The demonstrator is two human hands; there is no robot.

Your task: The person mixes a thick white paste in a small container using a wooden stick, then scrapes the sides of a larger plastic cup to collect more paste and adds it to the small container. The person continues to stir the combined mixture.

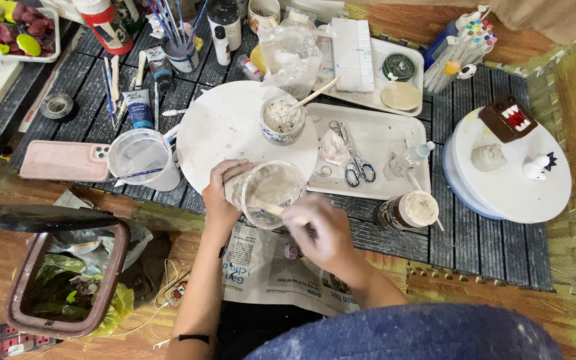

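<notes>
cluttered dark slatted table (481, 233); left hand (220, 193) grips plastic cup (268, 192), right hand (325, 230) clasps stirring stick (276, 209) inside.

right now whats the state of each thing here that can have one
clear cup: tilted, held by left hand, smeared with pale mix
stick: in the clear cup, gripped by right hand
bowl: upright, full of pale mix, stick in it
scissors: closed, flat on tray
jar: open, upright
bin: open, lined, part full
phone: face down
</notes>
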